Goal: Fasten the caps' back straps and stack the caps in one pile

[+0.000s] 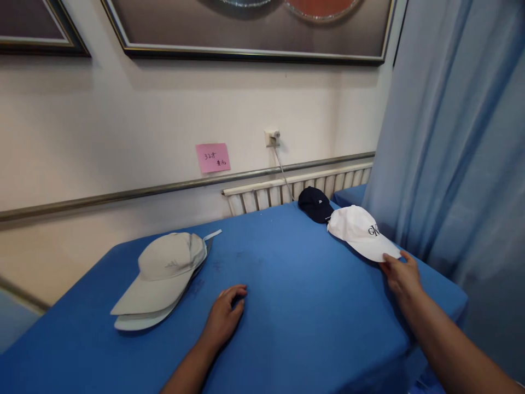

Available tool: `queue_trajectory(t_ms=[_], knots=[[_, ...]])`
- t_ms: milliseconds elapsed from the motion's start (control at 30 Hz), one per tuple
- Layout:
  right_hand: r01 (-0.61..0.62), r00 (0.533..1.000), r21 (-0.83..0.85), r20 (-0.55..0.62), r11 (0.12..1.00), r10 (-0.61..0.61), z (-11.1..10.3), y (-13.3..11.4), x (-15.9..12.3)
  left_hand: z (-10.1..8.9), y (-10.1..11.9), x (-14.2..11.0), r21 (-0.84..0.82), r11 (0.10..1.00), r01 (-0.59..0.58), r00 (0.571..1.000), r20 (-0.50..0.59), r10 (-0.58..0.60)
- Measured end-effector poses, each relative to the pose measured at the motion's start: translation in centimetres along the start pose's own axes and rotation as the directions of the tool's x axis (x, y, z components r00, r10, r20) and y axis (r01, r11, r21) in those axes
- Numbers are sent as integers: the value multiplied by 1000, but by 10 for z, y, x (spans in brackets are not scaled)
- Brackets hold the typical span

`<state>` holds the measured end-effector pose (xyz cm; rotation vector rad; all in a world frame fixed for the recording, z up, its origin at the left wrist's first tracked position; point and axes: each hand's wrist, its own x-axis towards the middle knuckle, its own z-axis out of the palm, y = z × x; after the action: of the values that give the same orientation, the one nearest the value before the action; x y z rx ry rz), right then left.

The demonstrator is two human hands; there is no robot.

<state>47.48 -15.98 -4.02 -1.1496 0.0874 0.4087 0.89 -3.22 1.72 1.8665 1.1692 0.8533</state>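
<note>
A white baseball cap (356, 230) with dark letters on its front is at the right side of the blue-covered table (279, 295). The fingers and thumb of my right hand (402, 273) pinch the end of its brim. Just behind it sits a dark navy cap (315, 204) with a small white mark, partly overlapped by the white one. My left hand (225, 314) rests low over the middle of the table, fingers loosely bent and thumb apart, holding nothing. To its left lies a stack of pale caps (168, 268), one nested on another, with a light strap sticking out at the back.
Behind the table run a metal rail (164, 190) and a white radiator (262, 197). A cable drops from the wall socket (272, 139) toward the table's back edge. A pink note (213, 157) is on the wall. A blue curtain (435, 137) hangs along the right.
</note>
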Motion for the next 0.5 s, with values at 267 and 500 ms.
queue_trajectory(t_ms=[267, 500], knots=[[-83, 917, 9, 393, 996, 73, -2, -11, -61, 7, 7, 3, -320, 928, 190, 981, 17, -194], [-256, 660, -130, 700, 958, 271, 81, 28, -130, 19, 30, 17, -887, 206, 414, 902, 369, -226]])
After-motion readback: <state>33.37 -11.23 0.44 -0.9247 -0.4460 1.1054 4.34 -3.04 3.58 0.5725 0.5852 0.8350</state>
